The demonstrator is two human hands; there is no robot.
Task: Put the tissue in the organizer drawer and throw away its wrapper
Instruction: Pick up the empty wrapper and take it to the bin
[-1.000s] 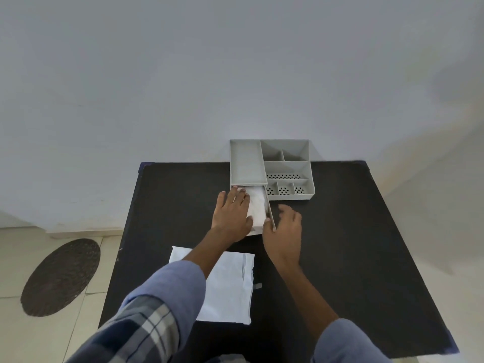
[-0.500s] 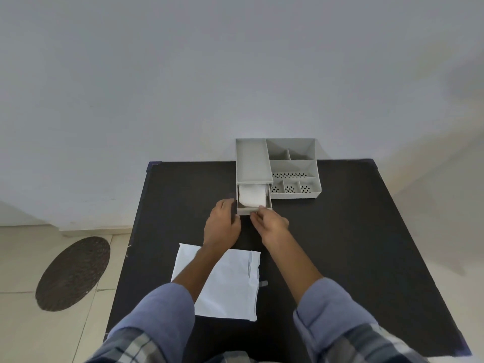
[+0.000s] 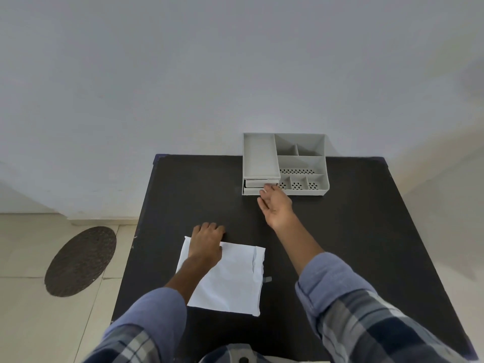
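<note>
The grey organizer [image 3: 301, 163] stands at the far edge of the black table [image 3: 353, 231]. Its drawer [image 3: 258, 183] at the lower left is pushed in, and the tissue is hidden inside. My right hand [image 3: 275, 205] is open, fingertips touching the drawer front. The white wrapper [image 3: 233, 281] lies flat on the table near me. My left hand [image 3: 207, 243] rests on the wrapper's far left corner, fingers curled down over its edge; a grip cannot be made out.
A small grey scrap [image 3: 267, 279] lies just right of the wrapper. A dark oval mat [image 3: 80, 260] lies on the tiled floor to the left. A plain wall rises behind the table. The table's right half is bare.
The drawer went from pulled out with the tissue showing to pushed in. My left hand left the drawer and came back onto the wrapper. My right hand stays at the drawer front.
</note>
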